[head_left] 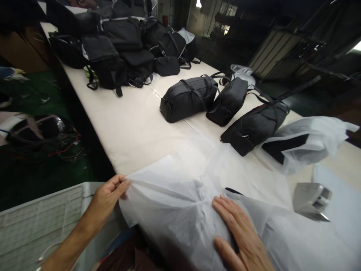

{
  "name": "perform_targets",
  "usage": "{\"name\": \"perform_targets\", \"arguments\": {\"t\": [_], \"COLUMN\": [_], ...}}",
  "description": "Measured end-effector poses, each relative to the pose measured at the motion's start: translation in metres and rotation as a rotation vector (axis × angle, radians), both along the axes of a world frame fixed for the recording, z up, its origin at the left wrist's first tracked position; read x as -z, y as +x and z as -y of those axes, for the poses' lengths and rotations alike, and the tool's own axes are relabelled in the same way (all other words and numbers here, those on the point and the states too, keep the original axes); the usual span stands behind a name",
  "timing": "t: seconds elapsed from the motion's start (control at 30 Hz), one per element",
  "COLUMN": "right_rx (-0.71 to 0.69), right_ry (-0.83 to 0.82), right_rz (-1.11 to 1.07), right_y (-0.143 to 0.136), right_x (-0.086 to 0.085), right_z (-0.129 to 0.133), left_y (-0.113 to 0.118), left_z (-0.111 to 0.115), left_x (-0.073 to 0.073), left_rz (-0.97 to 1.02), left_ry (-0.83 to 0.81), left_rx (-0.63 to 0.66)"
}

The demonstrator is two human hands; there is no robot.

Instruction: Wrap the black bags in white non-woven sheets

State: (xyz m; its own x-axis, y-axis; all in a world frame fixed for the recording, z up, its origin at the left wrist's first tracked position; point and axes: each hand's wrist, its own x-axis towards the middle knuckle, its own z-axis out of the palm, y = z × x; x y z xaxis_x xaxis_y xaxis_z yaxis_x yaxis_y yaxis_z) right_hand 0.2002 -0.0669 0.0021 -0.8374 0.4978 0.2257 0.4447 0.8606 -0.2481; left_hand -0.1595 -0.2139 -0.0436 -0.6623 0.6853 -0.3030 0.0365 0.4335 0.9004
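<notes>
Counter: plastic covering in hand, judged incomplete.
Translucent plastic bag lies at the near edge, something black showing beside the right hand; three black duffel bags stand uncovered beyond; one black item, right, is partly covered by plastic. Right grip: spread flat on the plastic. Left hand: grip pinching the plastic's edge.

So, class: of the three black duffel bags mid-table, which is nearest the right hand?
The rightmost duffel bag, beside the plastic-wrapped bundle; the middle bag and left bag sit farther from the right hand.
</notes>
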Motion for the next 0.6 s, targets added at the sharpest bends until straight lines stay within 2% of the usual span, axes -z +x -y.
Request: {"name": "perform_targets", "arguments": {"t": [0.1, 0.17, 0.2, 0.27, 0.33, 0.43, 0.5, 0.6], "right_rx": [0.039, 0.041, 0.037, 0.022, 0.009, -0.019, -0.074, -0.022], "right_ry": [0.029, 0.039, 0.048, 0.078, 0.112, 0.153, 0.173, 0.172], "right_rz": [-0.047, -0.064, -0.073, -0.087, -0.076, -0.033, -0.015, -0.008], "right_y": [-0.003, -0.004, -0.004, -0.004, -0.003, 0.0, 0.003, 0.006], "right_x": [0.002, 0.003, 0.004, 0.005, 0.006, 0.012, 0.019, 0.034], "right_z": [0.002, 0.004, 0.004, 0.004, 0.001, -0.006, -0.009, -0.006], "left_y": [-0.019, -0.035, -0.043, -0.05, -0.047, -0.028, -0.02, -0.032], "left_z": [0.012, 0.007, -0.001, -0.029, -0.069, -0.129, -0.158, -0.189], "left_x": [0.005, 0.009, 0.011, 0.011, 0.008, 0.001, 0.0, 0.013], "left_rz": [-0.054, -0.041, 0.005, 0.154, 0.319, 0.446, 0.383, -0.007], "left_ry": [-0.03, -0.07, -0.101, -0.188, -0.239, -0.167, -0.11, -0.189], "left_rx": [-0.075, -0.094, -0.055, 0.122, 0.369, 0.667, 0.759, 0.825]}}
